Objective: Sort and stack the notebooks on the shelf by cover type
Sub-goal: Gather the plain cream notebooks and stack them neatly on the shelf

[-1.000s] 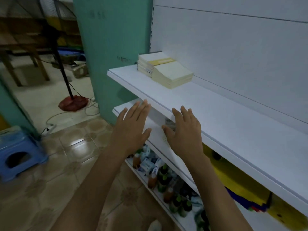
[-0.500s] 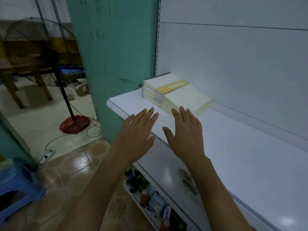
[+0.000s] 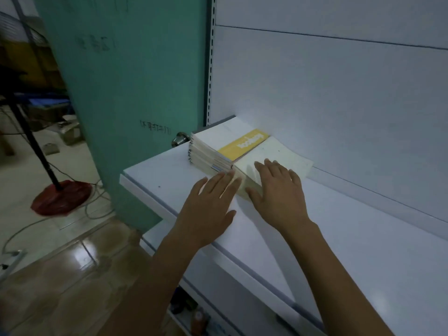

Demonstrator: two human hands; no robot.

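The shelf (image 3: 339, 251) carries two stacks: the white-and-yellow stack (image 3: 225, 141) lies just left of your right fingers (image 3: 272, 169), the cream stack (image 3: 286, 151) beneath them. Both hands lie flat, gripping nothing (right hand (image 3: 278, 192) on top, left hand (image 3: 208, 204) at the edge). Lift one cover type only.

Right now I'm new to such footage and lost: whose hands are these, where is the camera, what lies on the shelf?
No machine: a person works bare-handed, and the one camera sits on their head, looking down. On the white shelf lie two notebook piles side by side, the yellow-banded stack and the cream stack. The right hand rests flat on the cream stack; the left hand reaches its near edge, fingers straight. Nothing is gripped.
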